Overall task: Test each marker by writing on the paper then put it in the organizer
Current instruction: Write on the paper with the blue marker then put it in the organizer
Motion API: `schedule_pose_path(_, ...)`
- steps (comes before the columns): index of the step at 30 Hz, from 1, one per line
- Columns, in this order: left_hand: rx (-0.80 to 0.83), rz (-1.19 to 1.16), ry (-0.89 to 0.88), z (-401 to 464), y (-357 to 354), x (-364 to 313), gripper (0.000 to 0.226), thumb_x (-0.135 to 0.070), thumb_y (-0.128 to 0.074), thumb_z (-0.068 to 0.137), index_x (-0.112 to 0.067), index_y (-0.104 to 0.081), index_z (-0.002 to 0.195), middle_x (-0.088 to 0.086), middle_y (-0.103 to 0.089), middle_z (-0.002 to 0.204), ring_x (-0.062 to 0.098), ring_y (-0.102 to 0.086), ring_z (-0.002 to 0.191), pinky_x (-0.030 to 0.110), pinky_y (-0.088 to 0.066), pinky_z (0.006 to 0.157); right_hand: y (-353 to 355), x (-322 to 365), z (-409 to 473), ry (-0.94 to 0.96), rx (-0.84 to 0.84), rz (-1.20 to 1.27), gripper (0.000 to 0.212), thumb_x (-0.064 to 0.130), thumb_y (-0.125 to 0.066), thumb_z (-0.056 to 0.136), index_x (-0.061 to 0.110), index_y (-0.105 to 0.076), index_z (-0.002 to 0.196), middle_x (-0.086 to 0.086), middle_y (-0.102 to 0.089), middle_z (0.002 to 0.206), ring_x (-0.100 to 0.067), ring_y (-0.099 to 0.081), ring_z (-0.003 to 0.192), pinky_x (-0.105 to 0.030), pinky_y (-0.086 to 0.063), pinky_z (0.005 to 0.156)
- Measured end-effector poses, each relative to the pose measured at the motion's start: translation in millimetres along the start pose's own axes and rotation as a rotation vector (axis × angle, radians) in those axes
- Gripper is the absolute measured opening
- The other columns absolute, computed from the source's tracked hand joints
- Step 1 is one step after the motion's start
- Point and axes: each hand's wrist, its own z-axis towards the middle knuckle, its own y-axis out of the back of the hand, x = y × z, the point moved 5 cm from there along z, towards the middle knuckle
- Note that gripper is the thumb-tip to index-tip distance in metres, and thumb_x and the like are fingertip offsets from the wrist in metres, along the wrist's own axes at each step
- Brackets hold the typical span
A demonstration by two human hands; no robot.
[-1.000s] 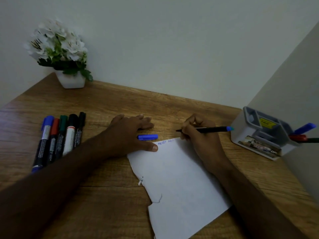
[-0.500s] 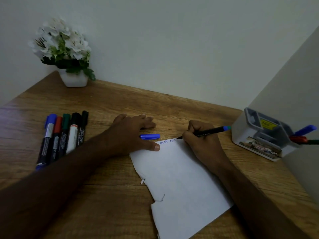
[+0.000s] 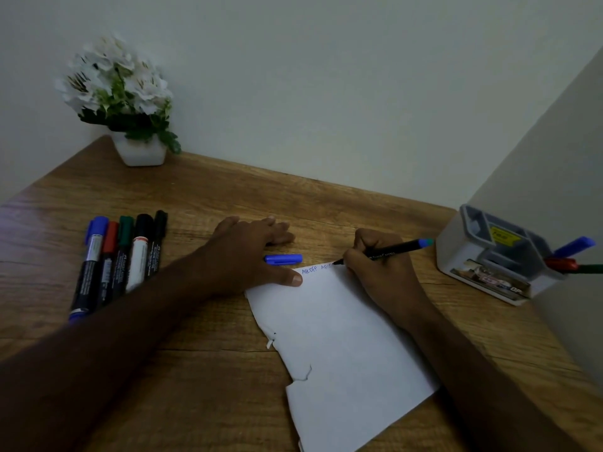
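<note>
- The left hand (image 3: pixel 248 252) lies flat, palm down, fingers straight and pointing toward 1 o'clock, thumb stretched out toward 3 o'clock; its bare forearm runs back toward 7 o'clock.
- The right hand (image 3: pixel 380 265) sits at 3 o'clock from the left, fingers curled in a writing pinch; its bare forearm runs back toward 5 o'clock.

White potted flowers (image 3: pixel 121 102) on wooden desk (image 3: pixel 208 197)
</note>
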Motion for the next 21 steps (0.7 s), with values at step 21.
schedule_pose_path(21,-0.017,-0.016,0.004,-2.2,2.3,-3.2,0.082,-0.070,-0.057,0.076,-0.035,-0.032,0.146,-0.013,-0.016,0.159,0.007,-0.012,0.147,0.042,-0.002,0.118,-1.0,1.7,0.2,0.014,0.002,-0.009,0.034,-0.010,-0.058,0.075,0.005,-0.036,0.053,0.001,-0.035,0.052,-0.005,-0.031,0.052,-0.014,-0.025,0.049)
